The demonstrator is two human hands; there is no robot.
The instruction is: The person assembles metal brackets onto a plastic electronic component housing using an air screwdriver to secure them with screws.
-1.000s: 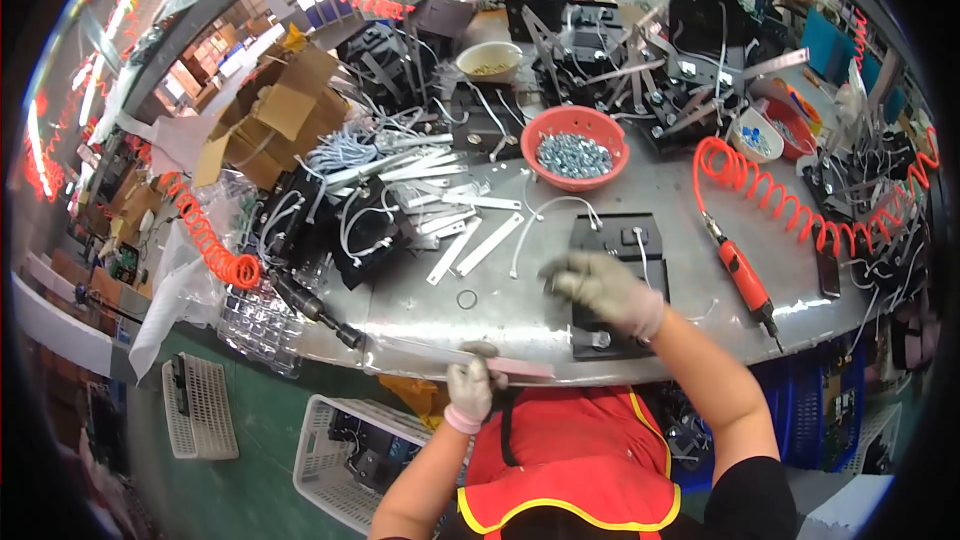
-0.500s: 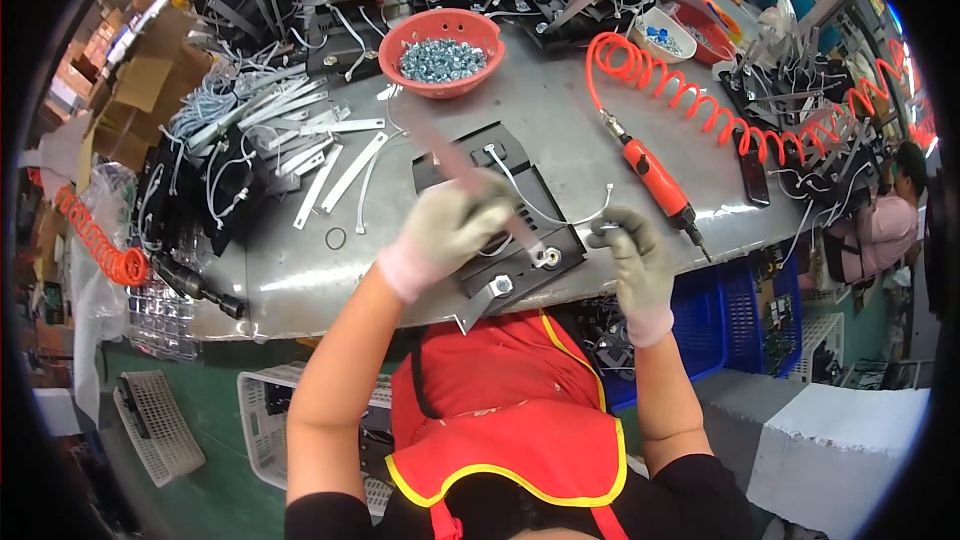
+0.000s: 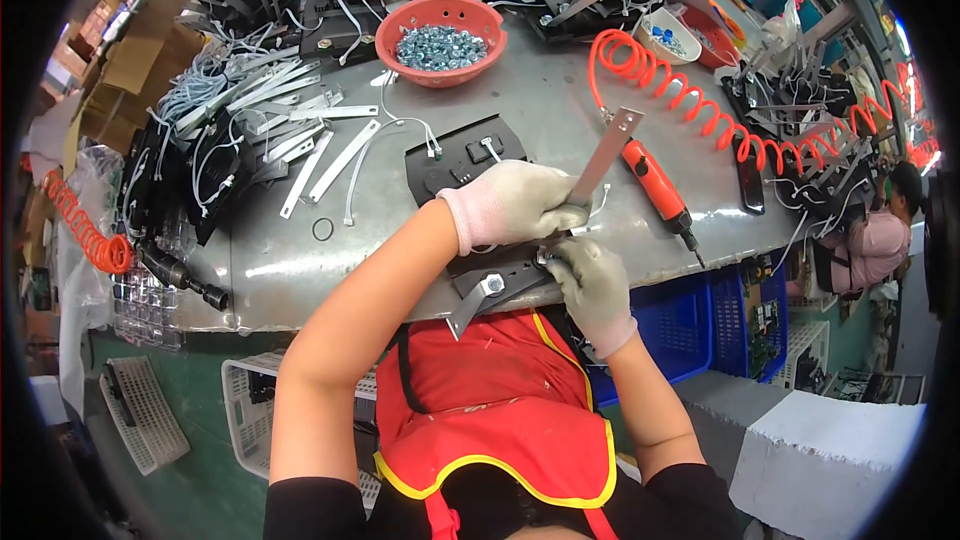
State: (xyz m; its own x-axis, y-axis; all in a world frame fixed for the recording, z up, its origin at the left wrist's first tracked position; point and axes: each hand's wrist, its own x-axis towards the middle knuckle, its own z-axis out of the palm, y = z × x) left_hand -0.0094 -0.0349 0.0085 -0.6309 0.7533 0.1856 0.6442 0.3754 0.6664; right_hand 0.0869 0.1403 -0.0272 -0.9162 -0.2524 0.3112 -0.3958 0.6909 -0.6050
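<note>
In a white glove, my left hand is closed around a flat metal strip, whose holed free end slants up to the right. Beneath it a black plate with a white-plugged cable lies near the bench's front edge. My gloved right hand pinches at the plate's front right corner, close to the strip's lower end; what its fingertips hold is hidden. Left of it, a hex nut sits on a second metal strip that juts past the plate's front edge.
A red bowl of nuts stands behind the plate. Loose white strips and cables lie to the left. At the right rests a red power screwdriver on a coiled red hose. Several black assemblies are heaped at the back.
My left hand has moved right, and its strip has swung from leaning left to leaning right. My right hand has come down and left onto the plate's corner.
</note>
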